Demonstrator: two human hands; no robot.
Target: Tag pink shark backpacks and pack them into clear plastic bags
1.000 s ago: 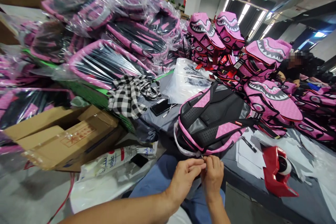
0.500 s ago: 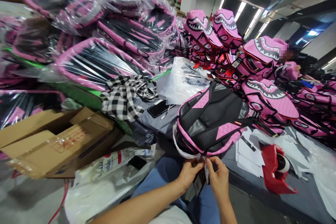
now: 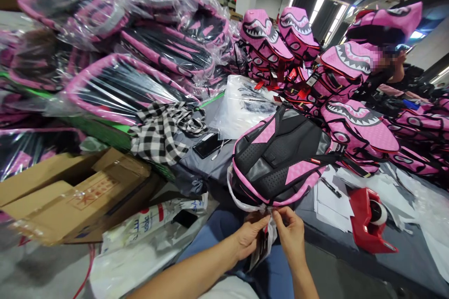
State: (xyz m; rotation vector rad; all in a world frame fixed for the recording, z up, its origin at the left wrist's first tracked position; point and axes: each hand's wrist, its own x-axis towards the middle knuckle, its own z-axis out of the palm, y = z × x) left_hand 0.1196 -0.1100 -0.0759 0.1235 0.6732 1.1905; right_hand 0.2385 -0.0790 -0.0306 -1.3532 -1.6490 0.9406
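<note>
A black and pink backpack [image 3: 280, 159] lies with its padded back and straps facing up at the table's near edge. A thin white strip [image 3: 234, 198], apparently plastic, curves along its lower left side to my fingers. My left hand [image 3: 249, 236] pinches this white material just below the bag's near end. Close beside it, my right hand [image 3: 289, 230] is closed on the same material with thumb and forefinger. A tag [image 3: 258, 250] hangs beneath the fingers above my lap, partly covered by the left hand.
A red tape dispenser [image 3: 372, 222] and papers with a pen [image 3: 331, 188] lie to the right. Left are an open cardboard box [image 3: 87, 196], a checkered cloth [image 3: 164, 131], a phone [image 3: 207, 145] and plastic-wrapped backpacks [image 3: 129, 86]. Pink shark-mouth backpacks [image 3: 358, 126] are piled behind.
At the far right, a pink bag is now held up by another person. My hands stay pinched below the backpack, and more of the tag and white material shows. The view has shifted slightly.
</note>
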